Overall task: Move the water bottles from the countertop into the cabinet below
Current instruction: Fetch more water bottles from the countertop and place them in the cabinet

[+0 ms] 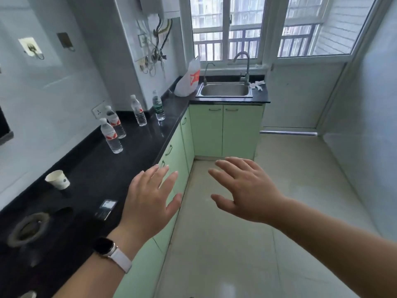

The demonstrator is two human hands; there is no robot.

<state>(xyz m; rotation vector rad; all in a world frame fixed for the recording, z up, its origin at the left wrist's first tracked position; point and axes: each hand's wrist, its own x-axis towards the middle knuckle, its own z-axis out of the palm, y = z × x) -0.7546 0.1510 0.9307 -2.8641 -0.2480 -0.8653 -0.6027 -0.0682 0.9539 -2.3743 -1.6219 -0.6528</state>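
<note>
Item: four water bottles point(138, 110), upright on black countertop point(86, 168); none yet in cabinet.
Left hand point(150, 196) and right hand point(247, 190) both spread flat, fingers straight, holding nothing. Nearest bottle point(111, 136) stands at 11 o'clock from left hand, well apart, long axis vertical; left hand nearer, judged the natural one to reach. Cabinet doors point(171, 155) below countertop edge, closed.

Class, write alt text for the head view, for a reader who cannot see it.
A person's left hand and right hand are held out, open and empty, beside a black countertop where four bottles stand upright. The green cabinets below are shut; a sink sits at the far end.
</note>
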